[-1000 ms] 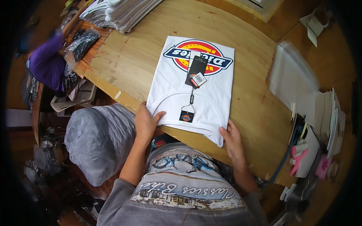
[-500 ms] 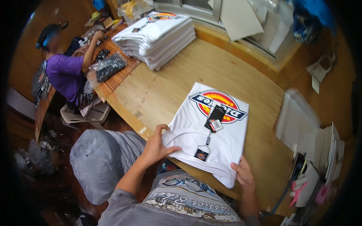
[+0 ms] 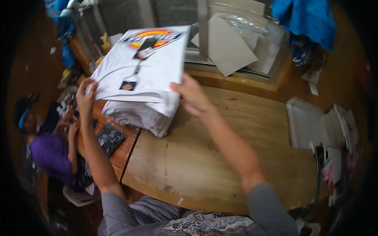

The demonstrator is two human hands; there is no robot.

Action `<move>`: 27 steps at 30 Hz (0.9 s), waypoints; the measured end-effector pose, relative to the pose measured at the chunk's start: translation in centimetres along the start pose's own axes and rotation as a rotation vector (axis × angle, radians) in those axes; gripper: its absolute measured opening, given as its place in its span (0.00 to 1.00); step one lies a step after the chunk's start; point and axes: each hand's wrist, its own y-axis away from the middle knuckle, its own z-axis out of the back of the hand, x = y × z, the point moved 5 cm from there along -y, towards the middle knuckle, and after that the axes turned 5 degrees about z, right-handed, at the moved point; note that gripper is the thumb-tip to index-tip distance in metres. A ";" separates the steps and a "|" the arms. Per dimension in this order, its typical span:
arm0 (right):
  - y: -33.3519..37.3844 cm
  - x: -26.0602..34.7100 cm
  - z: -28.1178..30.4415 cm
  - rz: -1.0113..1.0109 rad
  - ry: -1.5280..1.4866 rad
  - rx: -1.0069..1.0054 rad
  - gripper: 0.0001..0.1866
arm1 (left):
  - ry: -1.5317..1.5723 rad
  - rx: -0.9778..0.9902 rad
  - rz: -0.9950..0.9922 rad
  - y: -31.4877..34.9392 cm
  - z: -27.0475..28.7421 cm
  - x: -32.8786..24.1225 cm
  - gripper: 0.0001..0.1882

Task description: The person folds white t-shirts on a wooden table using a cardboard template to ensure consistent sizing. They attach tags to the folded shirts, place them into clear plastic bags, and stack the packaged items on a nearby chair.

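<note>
A folded white T-shirt [image 3: 157,72] with a red, yellow and blue printed logo hangs between my hands, above a stack of folded white shirts [image 3: 138,118]. My left hand [image 3: 86,94] pinches its near left corner, and my right hand [image 3: 191,96] grips the near right corner. On top of the shirt lie a black hang tag [image 3: 145,48] and a small dark label [image 3: 128,85] joined by a cord. The held shirt hides the upper part of the stack; whether the two touch, I cannot tell.
The wooden table [image 3: 220,157] stretches to my right. Bagged dark clothing [image 3: 110,137] lies left of the stack, near a person in a purple shirt [image 3: 53,157]. Cardboard sheets [image 3: 230,45] lean by the window. White boards and pink scissors [image 3: 327,173] are at the right edge.
Both hands have lifted the folded shirt from the table's near edge and carried it forward and left, over the stack. My view has shifted as well.
</note>
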 end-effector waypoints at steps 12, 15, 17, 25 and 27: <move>16.6 -4.4 7.0 -0.203 0.332 -0.082 0.21 | -0.280 0.314 -0.084 0.3 -6.0 22.5 0.16; 31.6 -3.9 7.6 -0.336 0.385 0.119 0.15 | -0.684 0.080 -0.112 1.1 -6.6 23.3 0.16; 43.4 -3.6 7.6 -0.418 0.352 0.049 0.14 | -0.470 -0.127 -0.335 7.0 -13.2 15.2 0.16; 97.3 -26.5 12.3 -0.144 0.169 -2.100 0.11 | 0.167 0.514 -0.266 42.2 -22.3 -20.5 0.20; 101.6 -30.6 10.7 -0.210 -0.051 -2.452 0.10 | 0.260 0.709 -0.578 49.6 -21.3 -28.5 0.19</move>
